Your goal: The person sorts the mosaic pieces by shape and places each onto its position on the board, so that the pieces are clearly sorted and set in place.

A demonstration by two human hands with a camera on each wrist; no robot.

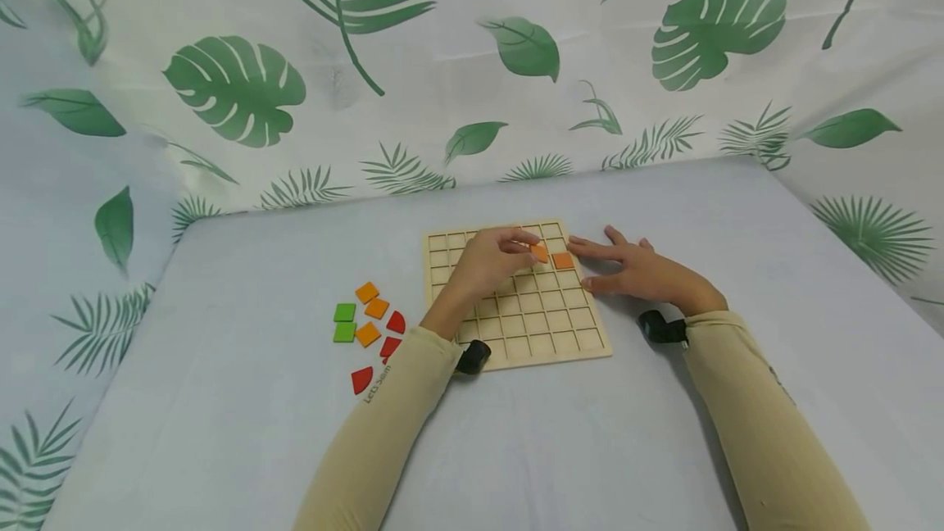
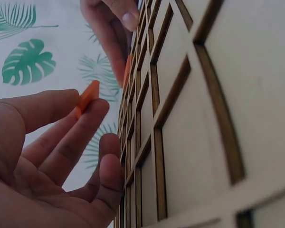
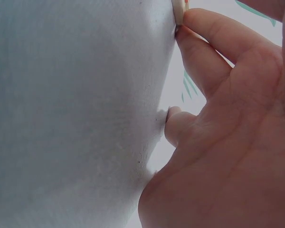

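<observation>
A pale wooden grid board point(image 1: 557, 344) lies on the table. My left hand point(image 1: 488, 261) is over its upper part and pinches an orange square tile point(image 1: 540, 253) between thumb and fingers; the left wrist view shows this tile point(image 2: 89, 98) tilted and apart from the board's surface. A second orange square tile point(image 1: 563, 260) lies in a cell by the board's right edge. Beside that edge is my right hand point(image 1: 645, 270), its fingers spread. In the right wrist view, fingertips of the right hand point(image 3: 228, 104) touch the board's edge point(image 3: 179, 12).
Left of the board lie several loose pieces: orange squares point(image 1: 367, 334), green squares point(image 1: 344, 332) and red quarter-round pieces point(image 1: 362, 380), some partly behind the left sleeve point(image 1: 401, 408). A leaf-patterned cloth point(image 1: 472, 88) hangs behind the table point(image 1: 221, 334).
</observation>
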